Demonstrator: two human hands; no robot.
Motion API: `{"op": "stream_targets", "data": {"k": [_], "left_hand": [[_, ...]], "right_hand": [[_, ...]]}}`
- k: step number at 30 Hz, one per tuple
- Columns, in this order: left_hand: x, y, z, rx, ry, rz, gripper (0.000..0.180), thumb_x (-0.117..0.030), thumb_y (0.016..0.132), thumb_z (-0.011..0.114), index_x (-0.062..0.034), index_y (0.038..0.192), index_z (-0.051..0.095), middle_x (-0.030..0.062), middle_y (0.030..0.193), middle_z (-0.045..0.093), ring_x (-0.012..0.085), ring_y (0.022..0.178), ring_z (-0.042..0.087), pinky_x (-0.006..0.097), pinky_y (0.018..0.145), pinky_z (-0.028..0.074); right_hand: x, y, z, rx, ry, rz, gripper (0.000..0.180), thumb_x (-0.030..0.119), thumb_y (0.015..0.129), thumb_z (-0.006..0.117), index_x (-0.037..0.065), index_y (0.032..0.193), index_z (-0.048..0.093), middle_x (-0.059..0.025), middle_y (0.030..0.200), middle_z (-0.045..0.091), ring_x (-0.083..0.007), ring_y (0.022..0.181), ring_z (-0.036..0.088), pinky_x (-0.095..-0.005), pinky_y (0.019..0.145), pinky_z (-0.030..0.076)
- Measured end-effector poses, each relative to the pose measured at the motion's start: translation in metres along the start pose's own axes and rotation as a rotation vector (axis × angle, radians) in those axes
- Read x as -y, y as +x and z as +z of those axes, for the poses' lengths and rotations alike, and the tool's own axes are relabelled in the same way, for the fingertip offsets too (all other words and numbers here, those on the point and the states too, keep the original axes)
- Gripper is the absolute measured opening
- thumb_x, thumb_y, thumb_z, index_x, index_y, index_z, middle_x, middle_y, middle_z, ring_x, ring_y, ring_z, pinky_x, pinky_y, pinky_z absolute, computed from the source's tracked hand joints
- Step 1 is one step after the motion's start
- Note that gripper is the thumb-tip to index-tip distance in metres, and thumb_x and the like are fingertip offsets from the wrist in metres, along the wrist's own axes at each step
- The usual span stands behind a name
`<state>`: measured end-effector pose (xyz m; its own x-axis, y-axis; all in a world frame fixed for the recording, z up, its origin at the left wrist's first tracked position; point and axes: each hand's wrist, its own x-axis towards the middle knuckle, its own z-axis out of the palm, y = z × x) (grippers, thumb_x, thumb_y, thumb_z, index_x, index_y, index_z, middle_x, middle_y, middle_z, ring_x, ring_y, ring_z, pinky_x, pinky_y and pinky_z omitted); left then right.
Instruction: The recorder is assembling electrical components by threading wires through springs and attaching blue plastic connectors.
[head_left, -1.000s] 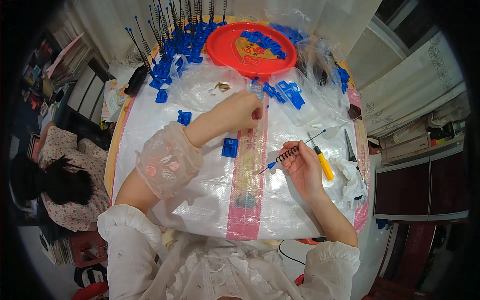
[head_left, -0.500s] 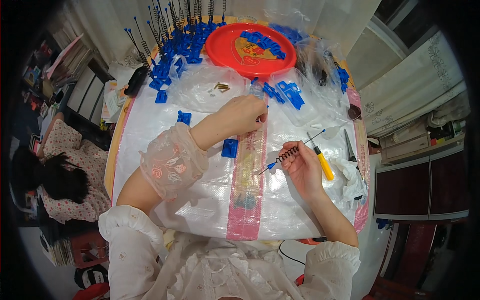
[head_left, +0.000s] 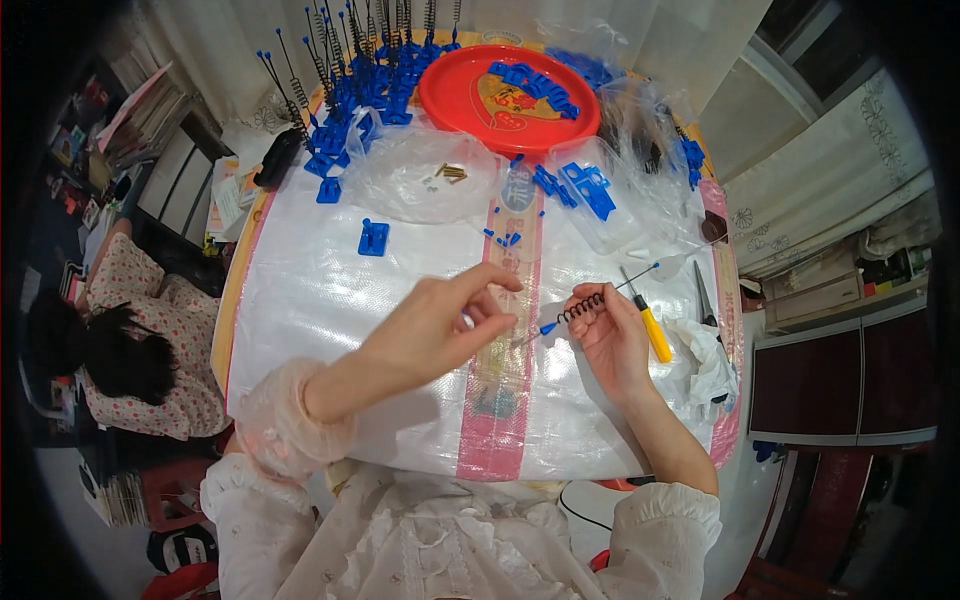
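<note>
My right hand holds a thin rod with a black coil spring and blue tips, level over the white plastic-covered table. My left hand hovers just left of it, thumb and forefinger stretched toward the rod's near blue tip. Something small and pale shows among its curled fingers; I cannot tell what it is. A blue block lies farther out on the left. Small blue bits are scattered beyond the hands.
A red tray with blue parts sits at the far edge, beside several upright spring rods on blue bases. A clear bag of screws, a yellow-handled screwdriver and scissors lie around. A seated person is at left.
My left hand has drawn back from the far middle of the table toward the rod in my right hand. The blue block that lay near the centre is now hidden or gone.
</note>
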<state>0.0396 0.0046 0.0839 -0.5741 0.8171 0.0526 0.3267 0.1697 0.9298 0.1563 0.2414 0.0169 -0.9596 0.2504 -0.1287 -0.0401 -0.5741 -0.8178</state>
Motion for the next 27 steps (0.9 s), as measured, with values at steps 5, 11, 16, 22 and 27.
{"op": "stream_targets", "data": {"k": [5, 11, 16, 22, 27], "left_hand": [[0.016, -0.007, 0.024, 0.021, -0.214, -0.116, 0.023, -0.013, 0.101, 0.063, 0.0010, 0.117, 0.056, 0.0102, 0.091, 0.073, 0.0123, 0.079, 0.068, 0.028, 0.073, 0.055], [0.024, 0.008, 0.034, -0.016, -0.319, -0.081, 0.018, -0.008, 0.099, 0.065, 0.0018, 0.112, 0.059, 0.0099, 0.097, 0.073, 0.0113, 0.083, 0.069, 0.025, 0.076, 0.056], [0.032, 0.008, 0.040, -0.121, -0.244, -0.042, 0.015, -0.006, 0.097, 0.067, 0.0027, 0.109, 0.062, 0.0087, 0.099, 0.072, 0.0111, 0.084, 0.069, 0.025, 0.076, 0.056], [0.044, 0.005, 0.044, -0.142, -0.371, -0.049, 0.014, -0.003, 0.096, 0.068, 0.0031, 0.108, 0.064, 0.0099, 0.099, 0.073, 0.0125, 0.086, 0.071, 0.024, 0.079, 0.057], [0.048, 0.002, 0.046, -0.150, -0.475, -0.103, 0.014, -0.004, 0.097, 0.068, 0.0044, 0.108, 0.066, 0.0109, 0.098, 0.074, 0.0138, 0.086, 0.072, 0.025, 0.080, 0.057]], "right_hand": [[0.001, 0.001, 0.000, -0.042, -0.021, -0.079, 0.040, 0.028, 0.110, 0.044, -0.008, 0.119, 0.060, -0.0169, 0.105, 0.068, -0.0173, 0.089, 0.066, -0.0303, 0.082, 0.054], [-0.001, 0.000, -0.006, 0.024, -0.039, -0.107, 0.042, 0.028, 0.110, 0.045, -0.009, 0.122, 0.059, -0.0181, 0.112, 0.067, -0.0198, 0.093, 0.067, -0.0324, 0.086, 0.053], [-0.003, 0.001, -0.009, 0.024, -0.074, -0.119, 0.042, 0.028, 0.110, 0.047, -0.010, 0.125, 0.058, -0.0189, 0.114, 0.067, -0.0207, 0.095, 0.068, -0.0336, 0.087, 0.052], [-0.008, -0.003, -0.001, 0.075, -0.135, -0.114, 0.045, 0.028, 0.109, 0.048, -0.012, 0.127, 0.058, -0.0200, 0.116, 0.067, -0.0210, 0.097, 0.068, -0.0342, 0.089, 0.052], [-0.009, -0.006, -0.003, 0.112, -0.208, -0.137, 0.046, 0.027, 0.109, 0.048, -0.013, 0.129, 0.057, -0.0207, 0.117, 0.067, -0.0222, 0.097, 0.068, -0.0347, 0.089, 0.052]]}}
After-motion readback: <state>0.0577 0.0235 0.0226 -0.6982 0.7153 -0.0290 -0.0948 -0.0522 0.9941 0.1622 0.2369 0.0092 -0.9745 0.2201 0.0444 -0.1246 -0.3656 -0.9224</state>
